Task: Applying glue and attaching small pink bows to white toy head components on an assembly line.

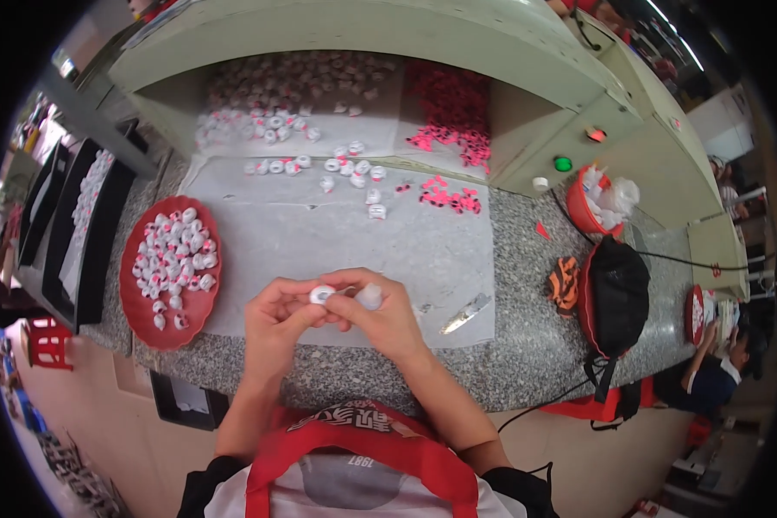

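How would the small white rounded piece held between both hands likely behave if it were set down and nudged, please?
The white piece, pinched by left hand and right hand, looks rounded, so probably rolls. Fingertip-sized, so likely light. It appears rigid, keeping its shape.

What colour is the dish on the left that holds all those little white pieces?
Red: the oval dish shows plainly in the head view, at the person's left on the speckled counter.

White beads with red marks point(174, 252) fill a red plate point(138, 311) on speckled grey granite point(527, 345).

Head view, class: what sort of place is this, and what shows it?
Probably a small factory assembly bench: loose white parts and pink parts heaped on the granite worktop, a red tray of finished pieces, a machine's green button.
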`<state>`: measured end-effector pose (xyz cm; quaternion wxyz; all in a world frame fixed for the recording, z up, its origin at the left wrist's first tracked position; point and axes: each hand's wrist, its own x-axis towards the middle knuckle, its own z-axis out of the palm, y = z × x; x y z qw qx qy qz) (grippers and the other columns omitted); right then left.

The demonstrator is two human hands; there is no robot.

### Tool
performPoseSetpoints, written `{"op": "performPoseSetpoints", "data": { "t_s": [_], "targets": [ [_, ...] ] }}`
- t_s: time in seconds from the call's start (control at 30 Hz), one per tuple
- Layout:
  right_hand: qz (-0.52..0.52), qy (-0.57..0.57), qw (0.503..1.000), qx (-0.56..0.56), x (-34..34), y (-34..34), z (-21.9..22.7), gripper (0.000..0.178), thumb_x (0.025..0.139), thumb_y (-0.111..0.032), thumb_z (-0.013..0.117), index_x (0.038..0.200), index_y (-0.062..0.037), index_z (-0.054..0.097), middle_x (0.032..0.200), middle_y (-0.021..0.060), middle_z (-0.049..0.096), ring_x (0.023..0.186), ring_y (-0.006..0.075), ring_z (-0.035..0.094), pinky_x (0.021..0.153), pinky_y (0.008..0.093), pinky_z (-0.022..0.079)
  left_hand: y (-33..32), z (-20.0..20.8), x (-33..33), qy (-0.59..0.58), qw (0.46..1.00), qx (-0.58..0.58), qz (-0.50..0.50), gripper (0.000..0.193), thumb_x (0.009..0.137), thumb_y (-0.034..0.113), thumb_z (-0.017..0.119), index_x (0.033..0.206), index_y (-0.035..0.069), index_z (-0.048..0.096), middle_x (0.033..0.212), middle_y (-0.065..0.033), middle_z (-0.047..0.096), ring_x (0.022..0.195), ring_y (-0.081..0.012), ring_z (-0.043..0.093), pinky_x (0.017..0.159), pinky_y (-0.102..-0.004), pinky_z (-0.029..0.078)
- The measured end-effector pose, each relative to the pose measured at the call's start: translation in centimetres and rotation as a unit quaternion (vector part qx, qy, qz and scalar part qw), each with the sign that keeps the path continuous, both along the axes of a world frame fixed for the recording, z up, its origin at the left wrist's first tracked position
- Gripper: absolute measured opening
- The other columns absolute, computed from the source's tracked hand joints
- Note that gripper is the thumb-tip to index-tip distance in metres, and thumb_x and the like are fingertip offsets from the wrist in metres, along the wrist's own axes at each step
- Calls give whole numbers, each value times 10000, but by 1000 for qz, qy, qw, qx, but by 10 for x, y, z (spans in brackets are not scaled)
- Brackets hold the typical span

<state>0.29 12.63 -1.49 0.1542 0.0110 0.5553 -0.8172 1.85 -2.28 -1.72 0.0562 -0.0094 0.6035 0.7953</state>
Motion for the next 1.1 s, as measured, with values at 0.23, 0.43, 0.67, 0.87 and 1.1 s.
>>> {"op": "performPoseSetpoints", "data": {
  "t_s": [0.23,0.43,0.67,0.87,1.1],
  "targets": [
    [-55,70,988,124,13,8,-11,139,727,-87,672,792,2,586,745,61,601,674,94,563,587,206,448,-6,-5,0,8,991,-124,42,209,779,4,567,986,-20,550,836,-84,615,688,-135,600,618,-212,469],
    [-341,30,868,360,40,137,-23,289,740,-155,638,964,-25,511,843,91,543,759,166,524,710,289,424,-109,-9,-25,146,786,-530,282,285,782,1,544,1065,23,567,1014,-102,544,891,-157,545,734,-249,453],
    [-418,25,865,278,89,219,-15,353,817,-42,504,1143,-34,366,894,94,515,747,144,545,691,279,468,135,27,-47,313,874,-364,-72,219,751,-19,581,960,44,601,925,-88,544,787,-166,559,610,-247,489],
    [-405,54,898,161,108,214,-11,466,815,-31,529,1245,-40,349,914,130,589,719,152,593,610,255,498,315,-44,-57,468,788,-336,-217,106,709,60,590,811,51,620,773,-98,503,744,-264,549,628,-349,464],
    [-406,31,905,120,128,236,-15,406,800,-17,520,1195,-24,424,831,101,572,624,127,565,526,221,472,310,-36,-61,-145,903,0,-404,212,822,155,581,942,-19,596,845,-63,617,686,-84,567,605,-189,477]
  ]
}}
